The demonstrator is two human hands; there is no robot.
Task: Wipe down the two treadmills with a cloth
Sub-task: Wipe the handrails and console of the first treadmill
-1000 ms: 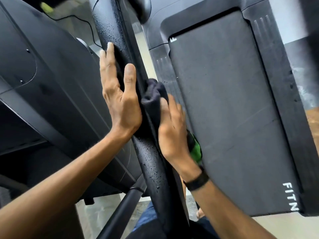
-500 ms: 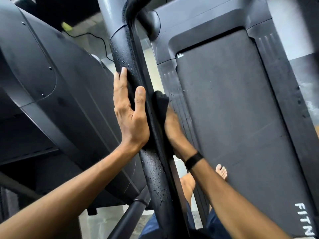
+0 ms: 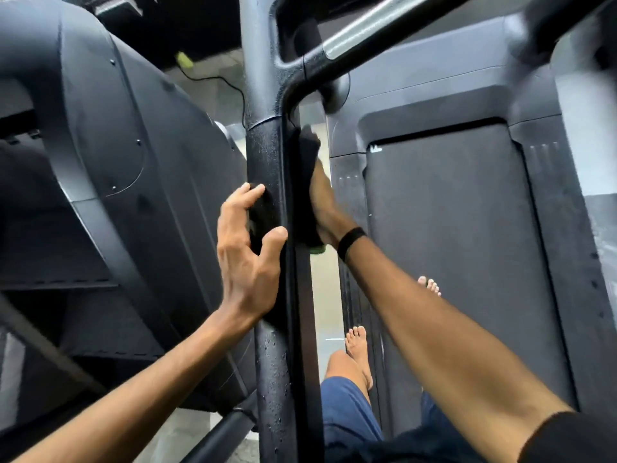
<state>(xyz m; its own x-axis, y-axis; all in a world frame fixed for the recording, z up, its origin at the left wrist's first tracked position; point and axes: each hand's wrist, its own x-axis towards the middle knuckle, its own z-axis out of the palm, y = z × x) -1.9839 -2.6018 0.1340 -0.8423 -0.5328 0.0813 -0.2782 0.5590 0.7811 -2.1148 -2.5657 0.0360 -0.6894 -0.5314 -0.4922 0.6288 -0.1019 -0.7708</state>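
The left hand [image 3: 248, 252] rests against the left side of the black upright post [image 3: 267, 182] of the treadmill, fingers spread and loosely bent, with the thumb lying across the post's front; a dark patch shows beneath the fingers, but whether that is cloth cannot be told. The right hand [image 3: 322, 202] is on the far side of the same post, pressing a dark cloth [image 3: 309, 152] flat against it; the cloth bunches above the fingertips and a bit of green [image 3: 318, 250] shows at the heel of the hand. How the right fingers lie is hidden by the post and cloth. A black band [image 3: 350, 242] sits on the right wrist. Water droplets bead on the lower post [image 3: 273, 372]. A handrail [image 3: 367, 38] branches from the post toward the upper right. To the right lies the treadmill belt [image 3: 450, 245], with 2 bare feet [image 3: 359, 345] beside its left edge. To the left stands another machine's dark housing [image 3: 117, 145].
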